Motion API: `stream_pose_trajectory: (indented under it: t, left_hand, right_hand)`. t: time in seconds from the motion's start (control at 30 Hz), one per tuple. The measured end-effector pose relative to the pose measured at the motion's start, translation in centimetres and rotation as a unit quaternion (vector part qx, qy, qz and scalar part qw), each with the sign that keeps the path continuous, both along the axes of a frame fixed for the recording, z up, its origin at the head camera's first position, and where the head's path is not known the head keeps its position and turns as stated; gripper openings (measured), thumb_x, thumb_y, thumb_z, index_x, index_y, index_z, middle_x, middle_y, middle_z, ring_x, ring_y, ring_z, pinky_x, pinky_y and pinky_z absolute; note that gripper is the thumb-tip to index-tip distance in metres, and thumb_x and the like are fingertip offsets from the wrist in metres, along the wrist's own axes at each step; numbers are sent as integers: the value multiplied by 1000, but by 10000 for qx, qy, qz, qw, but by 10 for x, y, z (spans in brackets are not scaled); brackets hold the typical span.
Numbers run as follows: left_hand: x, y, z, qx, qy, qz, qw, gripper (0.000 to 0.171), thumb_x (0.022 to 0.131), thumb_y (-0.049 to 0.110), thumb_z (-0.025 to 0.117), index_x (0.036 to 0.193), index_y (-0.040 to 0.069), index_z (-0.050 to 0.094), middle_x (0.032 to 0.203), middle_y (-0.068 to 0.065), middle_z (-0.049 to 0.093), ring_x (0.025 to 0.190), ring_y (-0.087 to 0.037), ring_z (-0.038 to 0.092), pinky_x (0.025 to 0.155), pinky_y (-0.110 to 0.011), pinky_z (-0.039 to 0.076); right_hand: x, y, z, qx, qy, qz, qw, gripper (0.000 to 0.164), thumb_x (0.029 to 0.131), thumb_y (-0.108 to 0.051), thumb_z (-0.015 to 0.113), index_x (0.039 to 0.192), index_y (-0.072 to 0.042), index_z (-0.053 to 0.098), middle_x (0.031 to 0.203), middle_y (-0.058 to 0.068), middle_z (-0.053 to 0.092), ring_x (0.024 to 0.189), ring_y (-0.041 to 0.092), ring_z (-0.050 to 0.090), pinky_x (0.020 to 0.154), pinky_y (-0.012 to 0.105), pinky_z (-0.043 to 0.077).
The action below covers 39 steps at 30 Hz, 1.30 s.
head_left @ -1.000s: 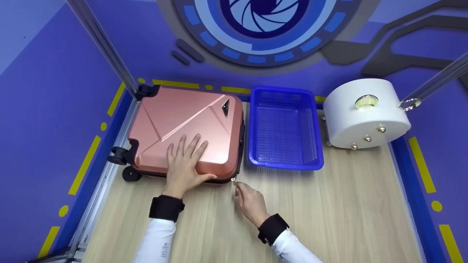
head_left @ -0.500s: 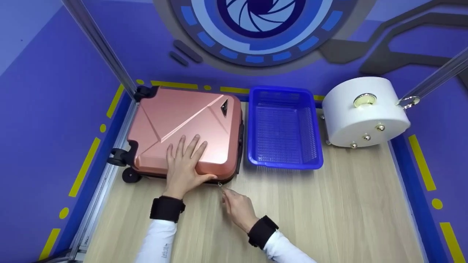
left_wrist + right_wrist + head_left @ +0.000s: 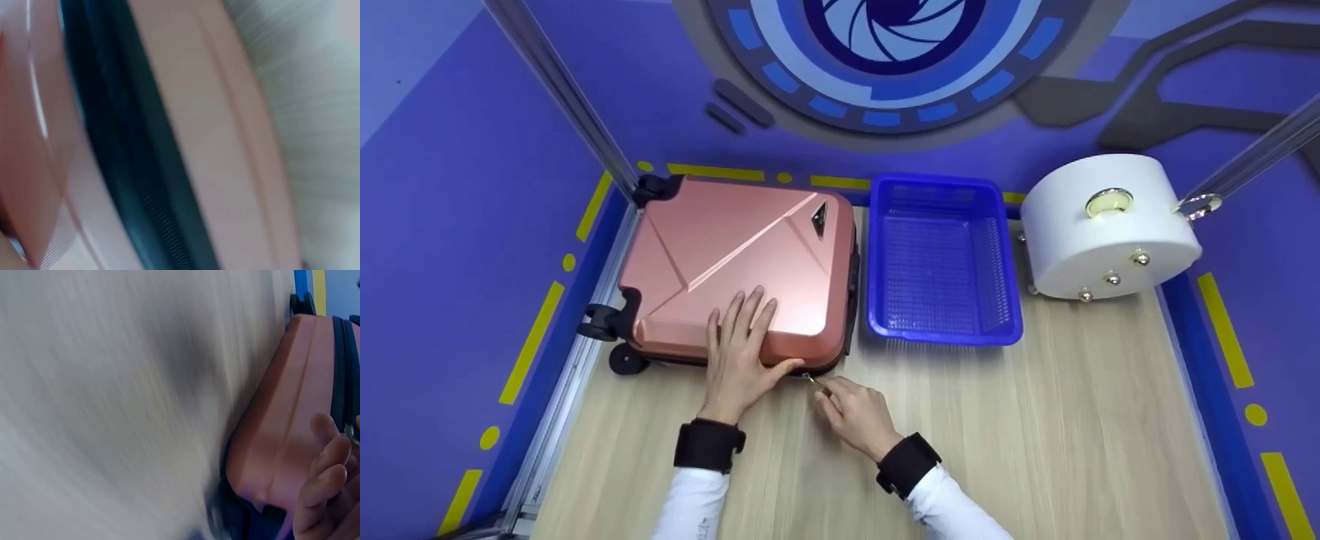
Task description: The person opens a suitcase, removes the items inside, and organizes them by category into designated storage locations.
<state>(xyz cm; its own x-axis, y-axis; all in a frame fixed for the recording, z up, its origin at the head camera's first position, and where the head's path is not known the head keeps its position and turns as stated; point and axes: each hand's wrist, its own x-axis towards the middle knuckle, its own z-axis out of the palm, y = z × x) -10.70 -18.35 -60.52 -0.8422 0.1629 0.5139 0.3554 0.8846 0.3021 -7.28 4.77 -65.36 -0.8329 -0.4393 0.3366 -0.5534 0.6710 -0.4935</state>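
Right hand (image 3: 856,414) pinches zipper pull (image 3: 813,381) on unlabelled pink suitcase (image 3: 735,262)

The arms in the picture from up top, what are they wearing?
Both arms wear long white sleeves. The left sleeve has small dark writing near the cuff, too small to read. Each wrist has a wide black band: one by the left hand, one by the right hand. The hands are bare, with no gloves or rings that show.
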Motion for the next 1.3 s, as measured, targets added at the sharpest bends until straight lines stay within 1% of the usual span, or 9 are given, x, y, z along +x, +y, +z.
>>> stream_pose_trajectory:
  t: [0.17,0.33,0.47,0.57,0.63,0.8,0.93,1.1,1.3]
  left_hand:
    - [24,16,-16,567,223,316,9976,86,88,46,76,158,9,43,167,-19,30,151,-42,27,123,-61,12]
    - [46,37,-40,1444,526,641,9860,83,85,23,77,158,5,41,166,-25,22,149,-47,24,120,-60,19]
    - [65,61,-63,2242,286,804,9708,90,80,9,79,158,1,35,164,-27,15,148,-45,25,113,-57,33]
    - [77,79,-79,2708,-121,750,9596,89,79,1,78,156,-2,32,160,-28,15,144,-43,30,105,-55,42]
    - [82,88,-86,2942,-349,736,9523,86,79,-2,77,152,-3,33,156,-29,17,141,-42,34,102,-54,44]
    - [79,99,-90,3407,-461,975,9340,76,78,-6,75,143,-7,35,141,-29,29,124,-46,46,95,-57,48]
    - [72,104,-85,3584,-733,1303,9215,58,85,-3,76,131,-3,41,121,-24,47,104,-39,58,84,-49,52]
    - [70,105,-78,3233,-1414,1809,9180,39,92,18,80,118,11,52,97,-6,69,83,-22,67,65,-39,52]
    - [68,104,-77,3114,-1402,2019,9179,24,94,23,79,107,17,60,88,2,76,76,-19,72,61,-42,51]
  right_hand:
    - [-16,13,12,-436,549,-129,9975,16,97,-23,71,108,-12,76,92,-3,74,61,9,63,54,30,54]
    - [-38,19,27,-1065,928,-283,9896,16,97,-19,71,109,-9,73,101,2,72,63,9,60,54,25,51]
    - [-56,17,40,-1256,1032,-375,9860,30,98,-22,69,124,-8,68,119,8,67,81,14,64,64,29,53]
    - [-68,12,46,-1184,1113,-234,9864,39,99,-26,68,133,-8,65,133,12,62,109,24,65,86,39,56]
    - [-74,8,48,-1036,1117,7,9883,43,100,-30,66,138,-10,64,142,14,58,127,32,59,101,47,51]
    - [-83,2,47,-517,997,699,9912,52,105,-43,57,149,-17,57,160,12,45,148,41,38,114,64,36]
    - [-83,2,41,-569,635,911,9922,57,104,-46,56,154,-18,52,166,10,37,155,40,26,117,63,33]
    - [-82,0,39,-883,219,940,9914,58,102,-39,63,155,-19,50,169,8,32,157,38,19,120,58,30]
    - [-81,-2,37,-982,101,895,9911,59,101,-35,66,155,-20,50,170,6,30,158,36,17,120,58,29]
